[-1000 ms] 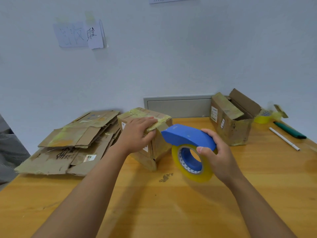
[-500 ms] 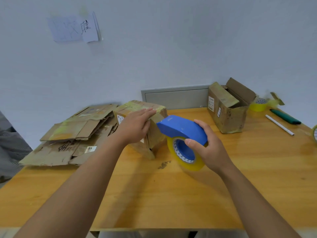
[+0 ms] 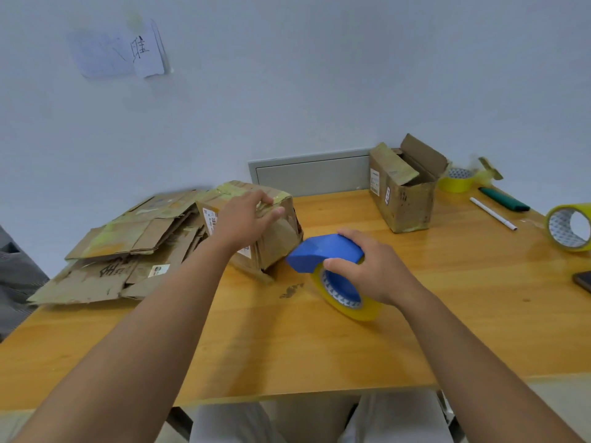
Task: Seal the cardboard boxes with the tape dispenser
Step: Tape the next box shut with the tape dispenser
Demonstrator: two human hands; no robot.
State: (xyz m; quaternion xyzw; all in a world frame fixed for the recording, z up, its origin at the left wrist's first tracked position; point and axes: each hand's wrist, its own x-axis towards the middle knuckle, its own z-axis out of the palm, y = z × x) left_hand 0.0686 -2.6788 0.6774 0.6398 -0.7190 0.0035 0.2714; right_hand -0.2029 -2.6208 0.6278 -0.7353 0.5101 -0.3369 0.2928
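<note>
Left of the tape dispenser point(image 3: 332, 266) gripped by the right hand point(image 3: 372, 270), the open left hand point(image 3: 246, 220) rests on a box point(image 3: 271, 231), flattened cardboard point(image 3: 128, 247) beyond.

We see a wooden tabletop point(image 3: 447, 314) against a pale wall point(image 3: 319, 75), where handwritten paper notes point(image 3: 124, 52) hang above a grey metal panel point(image 3: 310, 174). At the far right lie a white pen point(image 3: 492, 213), a dark green marker point(image 3: 503, 199) and a dark phone edge point(image 3: 583, 281).
</note>
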